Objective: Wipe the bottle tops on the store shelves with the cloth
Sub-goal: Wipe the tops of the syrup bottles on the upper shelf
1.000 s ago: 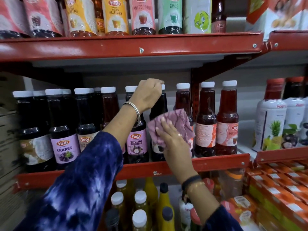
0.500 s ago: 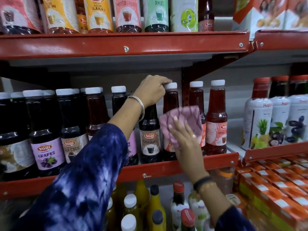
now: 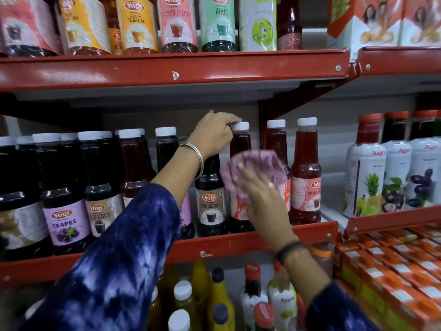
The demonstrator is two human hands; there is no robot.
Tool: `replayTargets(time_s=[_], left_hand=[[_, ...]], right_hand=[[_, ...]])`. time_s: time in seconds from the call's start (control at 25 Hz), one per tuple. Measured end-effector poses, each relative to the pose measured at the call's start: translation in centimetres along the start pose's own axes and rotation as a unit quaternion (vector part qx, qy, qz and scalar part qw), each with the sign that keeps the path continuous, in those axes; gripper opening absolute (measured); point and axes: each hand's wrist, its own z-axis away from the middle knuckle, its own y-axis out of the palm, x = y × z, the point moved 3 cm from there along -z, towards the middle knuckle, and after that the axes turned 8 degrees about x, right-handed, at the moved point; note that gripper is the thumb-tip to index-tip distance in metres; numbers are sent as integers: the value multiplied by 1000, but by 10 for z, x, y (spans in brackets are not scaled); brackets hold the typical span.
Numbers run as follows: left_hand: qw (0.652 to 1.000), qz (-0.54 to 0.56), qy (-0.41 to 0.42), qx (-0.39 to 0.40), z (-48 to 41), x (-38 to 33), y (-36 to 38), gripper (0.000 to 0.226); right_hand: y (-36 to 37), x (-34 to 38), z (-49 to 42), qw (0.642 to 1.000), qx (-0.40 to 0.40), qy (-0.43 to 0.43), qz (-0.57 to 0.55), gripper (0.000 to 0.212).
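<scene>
A row of dark and red syrup bottles with white caps [image 3: 165, 131] stands on the middle red shelf [image 3: 238, 242]. My left hand [image 3: 214, 134] is closed over the top of the chocolate bottle [image 3: 211, 206], hiding its cap. Its fingertips touch the white cap [image 3: 239, 126] of the red bottle to the right. My right hand [image 3: 262, 197] holds a crumpled pink cloth [image 3: 255, 166], blurred, in front of the bodies of the red bottles, below cap height. Two more red bottles [image 3: 306, 168] stand to the right with their caps uncovered.
The upper shelf edge [image 3: 191, 68] hangs close above the caps and carries several labelled bottles [image 3: 218, 22]. White fruit-print bottles [image 3: 365, 177] stand on the right bay. Orange cartons [image 3: 393, 271] fill the lower right. Yellow and dark bottles [image 3: 218, 295] stand on the shelf below.
My left hand has moved right along the row, from the kokum bottle's top to the chocolate bottle's top. My right hand with the cloth has followed to the right.
</scene>
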Motion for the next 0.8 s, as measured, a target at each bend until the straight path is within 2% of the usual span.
replayTargets(time_s=[0.08,0.16,0.28,0.32,0.4,0.52,0.64,0.8], left_hand=[[999,-21,-14,-33,-1,-6,1,43],[999,-37,7,-30,-6,-22,6,40],[994,-17,69,83,-22,-55,23,51],[990,-23,75,114,-28,-61,26,53],[987,-34,66,139,-39,-68,29,51],[991,-22,45,124,-48,-68,27,48],[993,2,32,111,-50,-66,29,48],[995,37,25,88,-46,-66,29,49]], right_hand=[[4,-11,51,998,35,21,-36,67],[-12,-22,67,997,-22,34,-67,61],[-55,-36,19,985,-163,42,-24,46],[-64,-41,-2,984,-173,49,-8,48],[-62,-51,-28,991,-116,73,-5,57],[-27,-58,5,996,-57,52,43,57],[-8,-55,48,996,-44,45,62,58],[-33,-53,-14,996,-56,70,27,50]])
